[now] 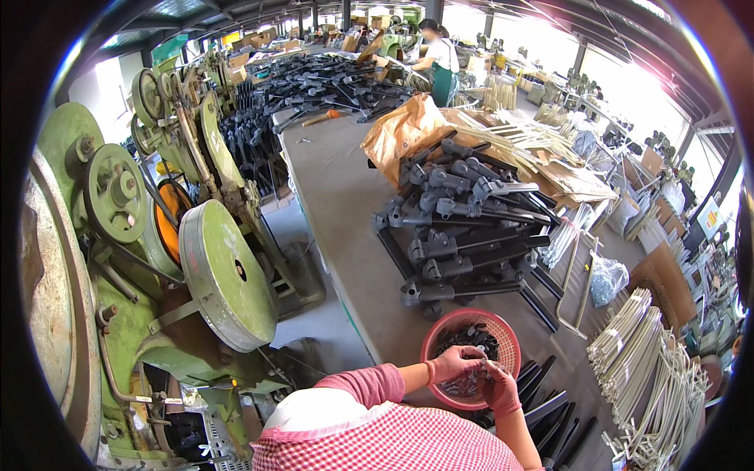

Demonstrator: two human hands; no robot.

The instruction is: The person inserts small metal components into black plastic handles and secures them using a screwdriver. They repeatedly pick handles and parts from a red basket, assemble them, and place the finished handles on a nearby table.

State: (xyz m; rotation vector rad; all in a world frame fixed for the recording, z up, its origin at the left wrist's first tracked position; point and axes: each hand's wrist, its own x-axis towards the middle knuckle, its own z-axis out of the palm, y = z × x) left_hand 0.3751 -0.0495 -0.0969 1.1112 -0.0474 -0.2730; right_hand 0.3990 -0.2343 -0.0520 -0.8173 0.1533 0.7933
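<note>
Over a red plastic basket (510, 347), my left hand (455, 365) and my right hand (500, 391) meet, both in reddish gloves. The fingers of each are pinched together at one spot. A small pale bit shows between the fingertips, too small to name. Small dark and silvery parts (475, 337) lie in the basket below, partly hidden by my hands. Just beyond the basket is a heap of black tubes with grey joint fittings (471, 243). More black tubes (542, 400) lie beside my right hand.
Green machines with round wheels (228, 275) stand to the left of the grey table (330, 173). Brown paper (404, 133) and an orange-handled tool (322, 117) lie farther up it. Bundled pale rods (644, 369) are at right. A person (440, 63) stands far off.
</note>
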